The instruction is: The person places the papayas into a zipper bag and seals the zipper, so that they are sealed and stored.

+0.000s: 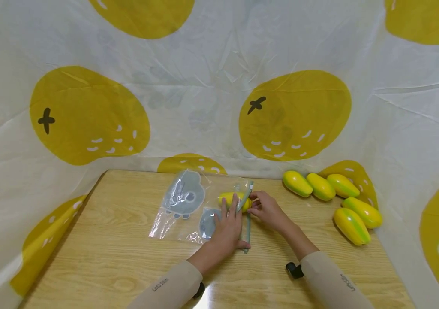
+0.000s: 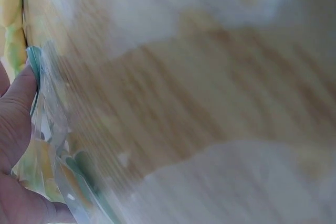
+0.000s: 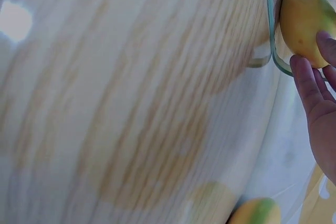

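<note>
A clear plastic zip bag with grey-blue cartoon prints lies flat, its greenish zip edge on the right side. One yellow mango sits inside the bag's mouth, its right end by the parted zip. My left hand rests on the bag with fingers spread, fingertips over the mango and thumb on the zip edge; the left wrist view shows the thumb against that edge. From the right, my right hand holds the mango's end between thumb and fingers, as the right wrist view shows on the mango.
Several more yellow-green mangoes lie at the back right of the wooden table, two of them nearer along the right side. A white cloth printed with big yellow fruit rises behind and on both sides.
</note>
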Demonstrator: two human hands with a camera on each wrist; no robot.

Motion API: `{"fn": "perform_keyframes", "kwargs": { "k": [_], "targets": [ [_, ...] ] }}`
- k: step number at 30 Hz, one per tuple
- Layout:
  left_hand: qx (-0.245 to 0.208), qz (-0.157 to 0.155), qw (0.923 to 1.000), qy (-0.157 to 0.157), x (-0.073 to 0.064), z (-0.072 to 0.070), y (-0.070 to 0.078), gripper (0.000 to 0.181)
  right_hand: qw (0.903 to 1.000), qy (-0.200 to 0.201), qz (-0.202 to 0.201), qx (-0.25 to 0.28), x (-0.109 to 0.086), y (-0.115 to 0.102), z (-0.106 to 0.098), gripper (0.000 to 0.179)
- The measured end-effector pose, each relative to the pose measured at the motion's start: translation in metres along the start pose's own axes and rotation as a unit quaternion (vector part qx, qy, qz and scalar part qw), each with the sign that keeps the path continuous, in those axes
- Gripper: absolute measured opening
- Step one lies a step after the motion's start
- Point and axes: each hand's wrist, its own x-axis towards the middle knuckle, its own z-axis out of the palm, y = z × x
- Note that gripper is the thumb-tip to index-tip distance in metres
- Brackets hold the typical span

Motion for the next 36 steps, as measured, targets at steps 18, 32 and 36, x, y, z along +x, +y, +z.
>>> {"fn": "perform_keyframes", "kwargs": {
  "k": [18, 32, 36],
  "targets": [
    [0.009, 0.007, 0.9996, 0.025, -0.001, 0.001, 0.001, 0.135, 0.9986, 0.05, 0.011, -0.009, 0.006, -0.004, 0.01, 0.034],
    [0.044, 0.008, 0.9981, 0.042, 0.0, 0.002, -0.002, 0.136, 0.9979, 0.059, 0.027, -0.007, 0.016, -0.008, 0.015, 0.026],
    [0.043, 0.006, 0.9984, 0.037, 0.0, 0.002, -0.001, 0.135, 0.9977, 0.06, 0.03, -0.006, 0.015, -0.007, 0.015, 0.026]
  ]
}}
